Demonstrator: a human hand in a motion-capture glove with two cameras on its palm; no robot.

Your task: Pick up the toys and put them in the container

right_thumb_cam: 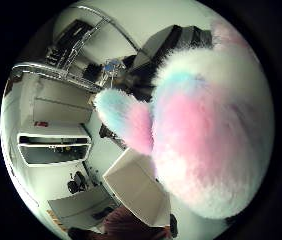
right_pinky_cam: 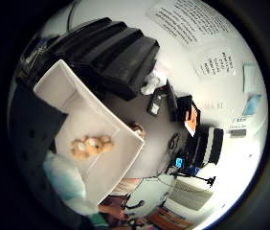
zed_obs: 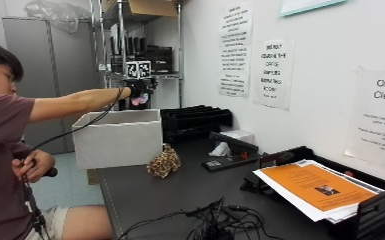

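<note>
The pastel plush is filling the thumb-side palm view and, from outside, a pink bit is showing under my gloved hand, so I'm judging the fingers are curled around it, though I'm not seeing them directly. I'm holding it above the open white bin, high enough to clear the rim before letting go. A tan teddy is already lying inside the bin. A spotted toy is leaning against the bin's outer wall on the table, waiting its turn.
</note>
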